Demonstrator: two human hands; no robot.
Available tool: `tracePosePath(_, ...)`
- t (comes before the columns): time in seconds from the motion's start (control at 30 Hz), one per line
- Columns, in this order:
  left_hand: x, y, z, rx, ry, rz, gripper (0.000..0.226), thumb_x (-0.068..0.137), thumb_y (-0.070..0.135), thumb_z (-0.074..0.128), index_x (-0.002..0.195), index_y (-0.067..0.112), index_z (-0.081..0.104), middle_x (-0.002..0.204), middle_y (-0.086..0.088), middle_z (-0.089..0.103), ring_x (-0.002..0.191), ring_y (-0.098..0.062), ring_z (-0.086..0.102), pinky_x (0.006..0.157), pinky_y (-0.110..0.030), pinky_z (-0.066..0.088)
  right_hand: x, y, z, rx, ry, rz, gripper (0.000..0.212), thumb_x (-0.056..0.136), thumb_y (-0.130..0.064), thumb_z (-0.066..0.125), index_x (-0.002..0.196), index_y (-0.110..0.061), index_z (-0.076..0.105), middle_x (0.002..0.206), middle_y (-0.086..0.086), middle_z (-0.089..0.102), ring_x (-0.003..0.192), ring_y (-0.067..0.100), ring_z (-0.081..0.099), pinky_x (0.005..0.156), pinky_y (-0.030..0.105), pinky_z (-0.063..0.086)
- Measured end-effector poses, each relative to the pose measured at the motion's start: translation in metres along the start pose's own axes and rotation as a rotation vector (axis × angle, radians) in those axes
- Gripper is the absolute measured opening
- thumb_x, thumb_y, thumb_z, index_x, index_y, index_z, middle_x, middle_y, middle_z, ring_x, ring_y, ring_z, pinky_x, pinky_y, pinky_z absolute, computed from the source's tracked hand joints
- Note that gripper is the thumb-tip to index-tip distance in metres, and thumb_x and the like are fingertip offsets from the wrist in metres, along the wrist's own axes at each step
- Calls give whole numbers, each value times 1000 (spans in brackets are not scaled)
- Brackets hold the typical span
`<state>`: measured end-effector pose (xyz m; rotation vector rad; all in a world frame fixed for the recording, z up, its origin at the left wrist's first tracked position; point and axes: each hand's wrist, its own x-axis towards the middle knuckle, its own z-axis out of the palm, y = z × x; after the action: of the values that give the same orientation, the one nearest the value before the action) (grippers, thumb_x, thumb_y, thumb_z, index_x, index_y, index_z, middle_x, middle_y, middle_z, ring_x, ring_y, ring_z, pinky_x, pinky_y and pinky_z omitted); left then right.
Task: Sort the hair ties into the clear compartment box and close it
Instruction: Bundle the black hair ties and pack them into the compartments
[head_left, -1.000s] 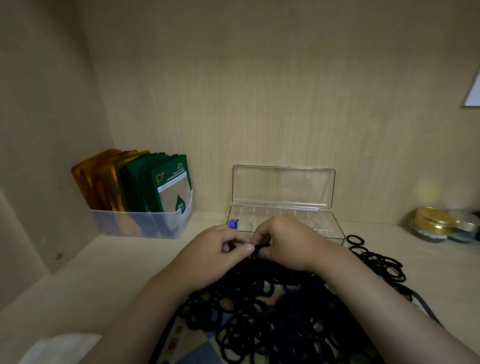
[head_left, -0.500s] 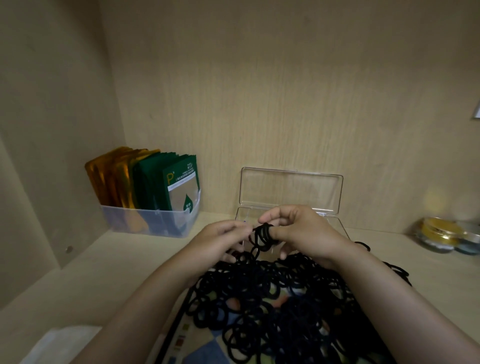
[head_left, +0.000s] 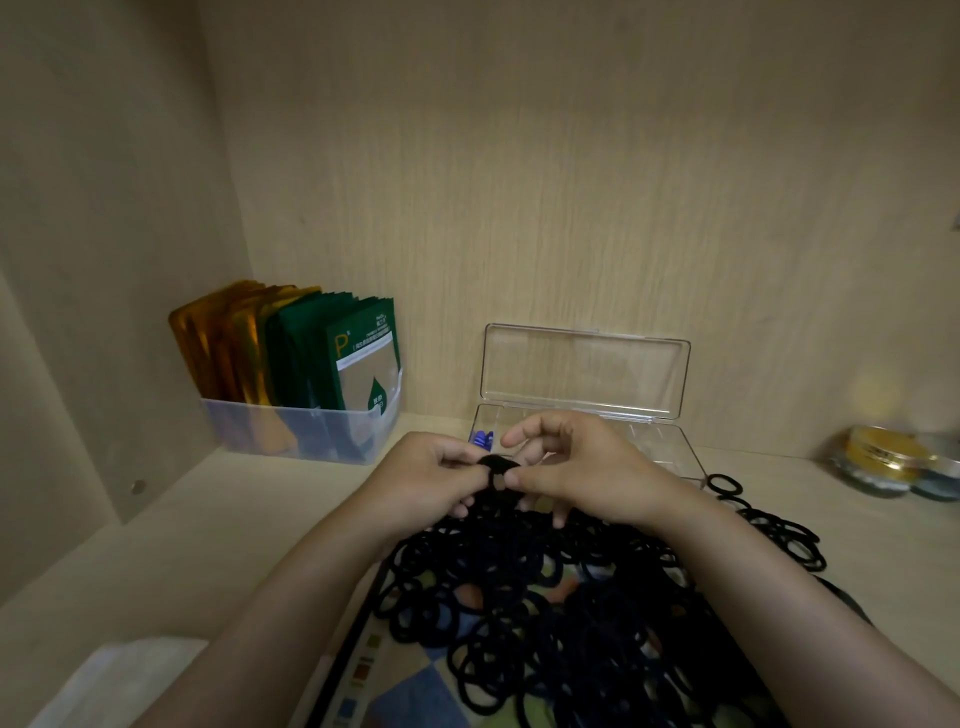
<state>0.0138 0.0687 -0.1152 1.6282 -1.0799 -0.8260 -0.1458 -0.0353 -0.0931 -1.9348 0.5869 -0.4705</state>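
Left hand (head_left: 415, 483) and right hand (head_left: 582, 467) pinch a small bunch of hair ties (head_left: 497, 464) between curled fingers (head_left: 457, 457) above the loose heap (head_left: 545, 613), apparently gathering a batch; the clear compartment box (head_left: 670, 447) stands just behind, lid (head_left: 584, 376) upright for loading.

Home storage: wooden shelf (head_left: 208, 519) holding face-mask sachets (head_left: 322, 358) and cosmetic jars (head_left: 883, 460).

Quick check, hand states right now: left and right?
Left hand: pinches a bunch of black ties.
Right hand: pinches the same bunch from the other side.
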Motion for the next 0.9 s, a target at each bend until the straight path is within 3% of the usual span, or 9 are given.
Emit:
tracePosePath(0.17,0,1,-3,18,96,-16,12,89,14,69,86,21,78,66,5,67,61,-6,58,61,-17,52,-1,-3,-15,-155,-29,17,17,85,-3,75,99,-10,68,79,9,71,61,17,64,43,25,48)
tracePosePath(0.3,-1,1,-5,29,161,-6,13,91,16,68,89,24,79,74,5,75,66,-11,62,62,-16,52,-9,-6,-25,-209,-304,80,22,90,-2,67,107,-15,75,83,3,71,65,12,62,48,21,49)
tracePosePath(0.4,0,1,-4,17,162,-11,15,90,16,69,98,24,80,82,7,78,71,-6,68,68,-17,56,-9,-5,-18,-488,-372,47,31,90,-11,69,117,-26,73,89,-5,70,68,5,60,60,17,49)
tracePosePath(0.5,-2,0,-2,20,148,-13,16,90,17,69,97,27,79,71,13,75,56,1,61,58,-12,50,-7,-3,-5,-777,-367,-6,44,81,-18,78,119,-39,69,85,-14,63,72,1,57,71,19,47)
tracePosePath(0.57,-2,1,-2,28,150,-10,16,90,16,69,96,28,78,67,12,74,53,1,61,55,-12,49,-7,-2,0,-838,-330,-9,45,74,-22,83,112,-41,70,85,-15,59,78,4,58,74,26,50)
tracePosePath(0.7,-3,2,-2,-6,149,-8,16,90,15,70,95,27,80,77,8,78,66,-3,71,61,-16,54,-7,0,-1,-825,-246,-40,28,68,-27,87,92,-36,74,97,-16,62,91,3,59,84,30,53)
tracePosePath(0.8,-3,0,1,9,157,0,15,89,15,71,94,28,78,70,8,76,56,0,64,59,-16,51,-6,-2,-9,-701,-183,-74,18,75,-25,83,90,-31,76,94,-16,63,80,-4,58,77,19,48)
tracePosePath(0.9,0,-3,3,25,167,19,16,88,16,72,99,27,78,73,3,76,56,-3,59,61,-18,51,-6,-5,-20,-465,-143,-15,11,82,-18,79,89,-24,74,85,-3,74,69,6,67,68,27,56)
